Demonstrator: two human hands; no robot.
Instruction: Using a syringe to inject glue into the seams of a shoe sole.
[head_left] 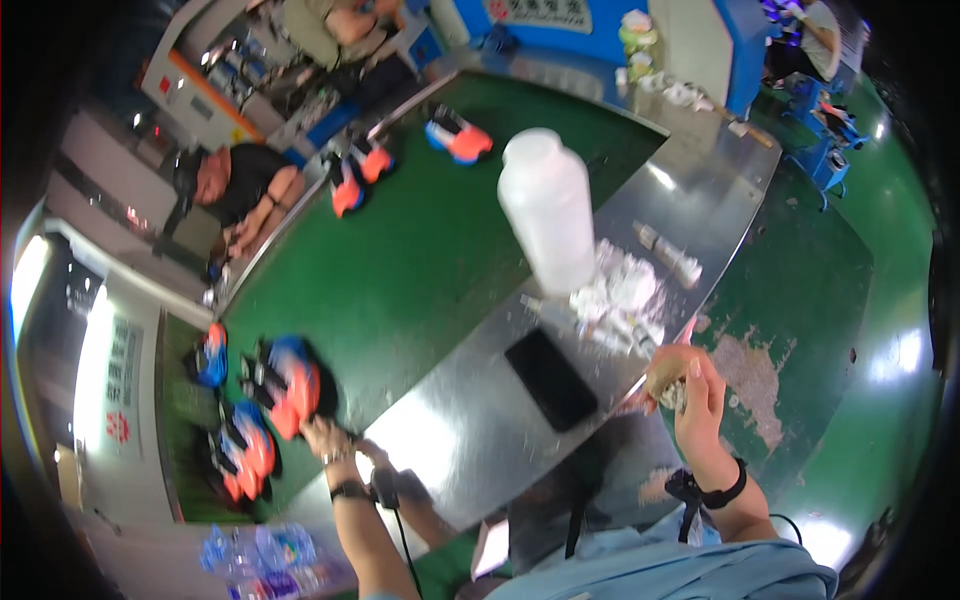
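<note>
My left hand (pixel 326 438) reaches out to the near end of a blue, orange and black shoe (pixel 290 385) lying on the green belt (pixel 420 260). Its fingers are at the shoe's dark edge, and blur hides whether they grip it. My right hand (pixel 690 385) is raised past the right edge of the steel table (pixel 470 440), closed around a small brown object (pixel 665 365) with a pale bit under it. Both wrists wear dark bands.
On the steel table stand a tall white plastic bottle (pixel 548 205), a black phone (pixel 550 378) and crumpled white wads (pixel 620 295). More shoes (pixel 245 455) lie along the belt. A person in black (pixel 235 185) works across it. Clear plastic bottles (pixel 260 555) lie lower left.
</note>
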